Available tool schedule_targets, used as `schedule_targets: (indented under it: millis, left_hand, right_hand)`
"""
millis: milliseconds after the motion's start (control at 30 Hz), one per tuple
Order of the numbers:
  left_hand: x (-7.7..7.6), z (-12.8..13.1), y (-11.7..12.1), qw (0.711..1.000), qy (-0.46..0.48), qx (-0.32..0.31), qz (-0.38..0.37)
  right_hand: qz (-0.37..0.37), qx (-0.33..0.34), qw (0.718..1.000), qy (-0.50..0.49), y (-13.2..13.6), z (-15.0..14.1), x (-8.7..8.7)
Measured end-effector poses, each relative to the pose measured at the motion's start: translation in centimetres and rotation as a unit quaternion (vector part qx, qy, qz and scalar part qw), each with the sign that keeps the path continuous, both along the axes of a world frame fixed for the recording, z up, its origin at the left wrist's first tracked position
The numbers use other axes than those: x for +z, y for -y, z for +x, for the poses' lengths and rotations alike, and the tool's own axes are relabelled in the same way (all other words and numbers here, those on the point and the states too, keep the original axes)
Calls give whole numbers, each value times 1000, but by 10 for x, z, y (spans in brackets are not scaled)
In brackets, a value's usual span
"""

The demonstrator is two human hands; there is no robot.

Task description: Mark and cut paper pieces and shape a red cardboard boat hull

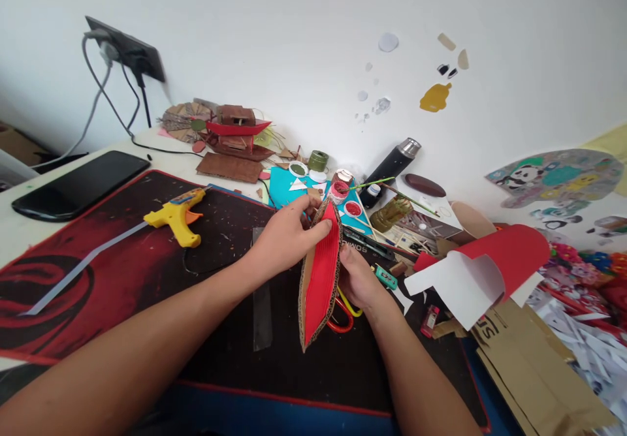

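Note:
A cardboard boat hull, lined in ribbed red with bare corrugated edges, is held above the dark desk mat. My left hand grips its far end, the thumb lying on the red inner face. Round the right side of the hull curls my right hand, its fingers mostly hidden behind the cardboard. Scissors with red and yellow handles lie behind the hull, partly covered. To the left on the mat rests a yellow glue gun with a long glue stick in its back.
A phone lies at the left. Finished model boats, open paint pots and a black thermos line the wall. Rolled red card and folded cardboard sit at the right. A clear strip lies on the mat.

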State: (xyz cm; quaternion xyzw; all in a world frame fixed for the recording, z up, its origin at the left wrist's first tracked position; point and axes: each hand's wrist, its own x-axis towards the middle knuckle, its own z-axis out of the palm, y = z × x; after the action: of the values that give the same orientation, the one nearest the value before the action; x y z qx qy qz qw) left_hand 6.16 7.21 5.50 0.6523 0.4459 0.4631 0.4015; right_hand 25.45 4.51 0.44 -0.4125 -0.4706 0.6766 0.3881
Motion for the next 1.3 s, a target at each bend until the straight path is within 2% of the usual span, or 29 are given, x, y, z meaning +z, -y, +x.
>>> schedule_targets:
  millis: [300,700,933,1300]
  left_hand:
    - [8,-2,0,1000,-17,-13,-9]
    - [9,-3,-1,999,-2,-33,-38]
    - [8,-4,-1,999,-15,-23,-32]
    - [12,-8,-1,998,-6,-46,-38]
  right_hand:
    - [8,47,999,1,4,-3,8]
    - [11,48,999,17,5,-1,4]
    - [22,56,998,20,5,-2,5]
    - [20,60,998,19,5,0,4]
